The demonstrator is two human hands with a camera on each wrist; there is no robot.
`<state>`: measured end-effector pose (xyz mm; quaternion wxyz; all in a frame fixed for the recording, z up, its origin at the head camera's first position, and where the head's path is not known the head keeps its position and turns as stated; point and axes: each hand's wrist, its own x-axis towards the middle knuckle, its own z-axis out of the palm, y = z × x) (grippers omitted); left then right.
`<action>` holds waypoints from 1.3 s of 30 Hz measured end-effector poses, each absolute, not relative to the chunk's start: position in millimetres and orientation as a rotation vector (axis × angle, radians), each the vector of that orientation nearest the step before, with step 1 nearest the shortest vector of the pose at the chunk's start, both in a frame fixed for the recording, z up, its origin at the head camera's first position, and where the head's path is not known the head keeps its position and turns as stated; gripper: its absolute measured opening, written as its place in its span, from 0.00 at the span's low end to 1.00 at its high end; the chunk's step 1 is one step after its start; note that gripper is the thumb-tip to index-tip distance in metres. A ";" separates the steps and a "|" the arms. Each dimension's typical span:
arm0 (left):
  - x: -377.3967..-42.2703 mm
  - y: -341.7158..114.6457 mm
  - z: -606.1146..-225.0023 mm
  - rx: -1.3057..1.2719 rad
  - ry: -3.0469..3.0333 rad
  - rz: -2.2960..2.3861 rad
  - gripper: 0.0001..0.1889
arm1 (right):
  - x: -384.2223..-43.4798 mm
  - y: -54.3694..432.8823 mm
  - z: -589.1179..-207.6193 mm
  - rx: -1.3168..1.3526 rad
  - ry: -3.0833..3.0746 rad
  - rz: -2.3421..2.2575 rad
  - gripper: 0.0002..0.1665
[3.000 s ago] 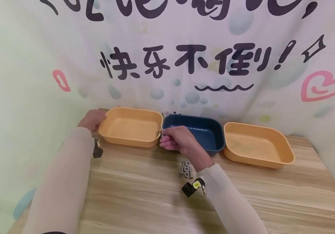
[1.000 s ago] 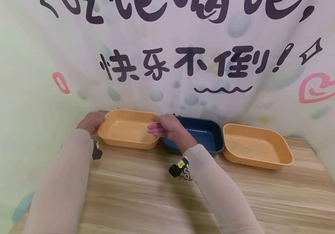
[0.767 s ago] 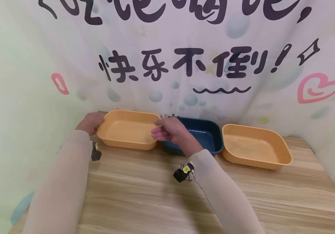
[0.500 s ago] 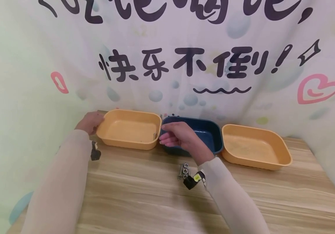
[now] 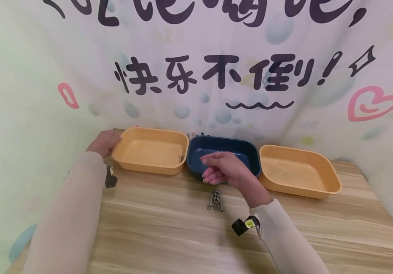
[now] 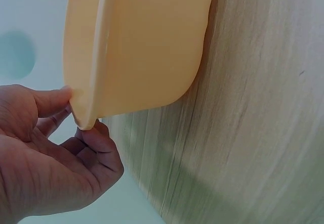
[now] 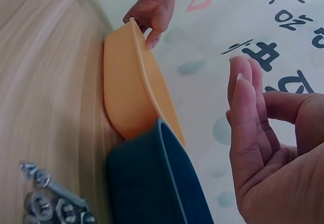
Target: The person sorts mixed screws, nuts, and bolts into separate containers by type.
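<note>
My left hand pinches the left end of the yellow bin; in the left wrist view its thumb and fingers grip the rim. A small metal bolt is inside that bin at its right end. My right hand hovers over the front of the dark blue bin, holding nothing. In the right wrist view its fingers extend loosely, with the thumb apart from them. Just in front of the blue bin, metal nuts lie in a row between bolts on the table.
A second yellow bin stands at the right end of the row, beside the blue one. Behind the bins hangs a printed cloth. The wooden table extends in front of them.
Three seconds ago my right hand held a bolt by the left bin's right end. It reached over that bin, let go, and has drawn back right over the blue bin. The left hand stays.
</note>
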<state>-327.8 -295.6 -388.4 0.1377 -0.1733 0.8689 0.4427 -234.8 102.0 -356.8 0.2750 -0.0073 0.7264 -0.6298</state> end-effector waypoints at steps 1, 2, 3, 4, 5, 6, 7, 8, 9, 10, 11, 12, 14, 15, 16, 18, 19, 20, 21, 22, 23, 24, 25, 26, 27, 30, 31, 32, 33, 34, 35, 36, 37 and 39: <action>-327.3 -295.1 -388.1 -0.499 2.513 1.276 0.20 | -233.6 103.5 -358.4 -0.018 1.951 -1.690 0.18; -326.8 -294.8 -387.8 -0.497 2.512 1.273 0.21 | -232.4 105.0 -360.0 -0.017 1.948 -1.689 0.19; -326.1 -294.5 -387.5 -0.496 2.511 1.273 0.21 | -231.5 106.4 -361.7 -0.015 1.946 -1.688 0.20; -325.2 -293.9 -386.9 -0.492 2.508 1.273 0.22 | -230.6 107.8 -363.5 -0.013 1.945 -1.686 0.21; -324.4 -293.5 -386.3 -0.488 2.506 1.274 0.22 | -229.7 109.2 -365.1 -0.011 1.942 -1.683 0.21; -323.7 -293.3 -385.9 -0.484 2.504 1.274 0.22 | -228.9 110.5 -366.7 -0.011 1.940 -1.679 0.22; -323.2 -292.9 -385.5 -0.486 2.500 1.277 0.22 | -228.2 111.8 -368.1 -0.011 1.938 -1.676 0.23; -323.1 -293.0 -385.4 -0.485 2.499 1.280 0.22 | -227.5 113.0 -369.3 -0.011 1.938 -1.674 0.23; -323.1 -293.0 -385.2 -0.484 2.499 1.282 0.22 | -227.0 114.2 -370.4 -0.012 1.939 -1.672 0.23; -323.4 -293.0 -385.1 -0.484 2.498 1.286 0.22 | -226.6 115.3 -371.2 -0.013 1.942 -1.670 0.23; -323.8 -293.3 -385.1 -0.482 2.497 1.290 0.22 | -226.2 116.3 -371.8 -0.014 1.946 -1.667 0.23; -324.5 -293.5 -385.4 -0.481 2.497 1.294 0.21 | -226.0 117.4 -372.3 -0.016 1.955 -1.663 0.23; -325.8 -293.9 -385.9 -0.479 2.499 1.300 0.21 | -225.8 119.6 -373.3 -0.016 1.972 -1.652 0.23; -326.4 -294.0 -386.3 -0.481 2.502 1.301 0.21 | -225.9 120.6 -374.3 -0.016 1.979 -1.646 0.23; -326.4 -293.9 -386.3 -0.479 2.503 1.303 0.20 | -226.0 121.7 -375.4 -0.014 1.985 -1.640 0.23; -326.5 -294.3 -386.7 -0.475 2.502 1.309 0.21 | -225.8 123.9 -378.1 -0.007 1.989 -1.632 0.23; -326.3 -294.3 -386.8 -0.475 2.505 1.309 0.20 | -225.5 125.0 -379.8 -0.004 1.984 -1.632 0.23; -326.4 -294.5 -387.2 -0.479 2.508 1.309 0.20 | -225.0 126.2 -381.7 -0.003 1.977 -1.633 0.23; -326.1 -294.5 -387.2 -0.479 2.509 1.308 0.20 | -224.3 127.4 -383.5 0.000 1.969 -1.635 0.23; -325.9 -294.5 -387.2 -0.479 2.509 1.308 0.20 | -223.5 128.5 -385.4 0.003 1.963 -1.635 0.23; -326.3 -294.8 -387.8 -0.482 2.512 1.308 0.20 | -222.6 129.7 -387.3 0.004 1.958 -1.633 0.23; -326.5 -295.2 -388.1 -0.482 2.513 1.310 0.20 | -221.7 130.9 -389.5 0.005 1.954 -1.632 0.23; -326.7 -294.8 -388.5 -0.487 2.516 1.308 0.20 | -220.7 131.8 -391.7 0.008 1.952 -1.629 0.23; -327.0 -294.9 -388.9 -0.490 2.519 1.309 0.20 | -219.7 132.7 -394.0 0.011 1.950 -1.626 0.22; -327.2 -295.1 -389.3 -0.484 2.520 1.310 0.20 | -218.8 133.2 -396.2 0.012 1.951 -1.620 0.22; -327.0 -295.4 -389.4 -0.464 2.532 1.309 0.20 | -216.6 134.1 -402.9 0.004 1.948 -1.603 0.22; -326.8 -295.3 -389.3 -0.460 2.539 1.302 0.21 | -215.9 134.1 -404.9 0.002 1.948 -1.596 0.21; -326.7 -295.7 -389.3 -0.454 2.542 1.301 0.21 | -215.2 134.1 -406.8 -0.002 1.947 -1.589 0.21; -326.5 -296.0 -389.4 -0.447 2.546 1.297 0.21 | -214.5 134.0 -408.4 -0.003 1.946 -1.581 0.21; -326.3 -296.0 -389.3 -0.449 2.548 1.296 0.21 | -213.9 133.9 -409.9 -0.002 1.945 -1.574 0.21; -326.2 -296.2 -389.4 -0.449 2.547 1.299 0.21 | -213.3 133.9 -411.6 0.000 1.948 -1.568 0.21; -326.1 -296.1 -389.6 -0.449 2.547 1.298 0.21 | -212.7 133.8 -413.1 0.001 1.953 -1.559 0.21; -325.9 -296.0 -389.9 -0.451 2.544 1.302 0.21 | -212.0 133.7 -414.7 0.002 1.960 -1.550 0.20; -325.5 -295.3 -390.3 -0.453 2.541 1.307 0.21 | -210.7 133.6 -417.9 -0.001 1.974 -1.531 0.20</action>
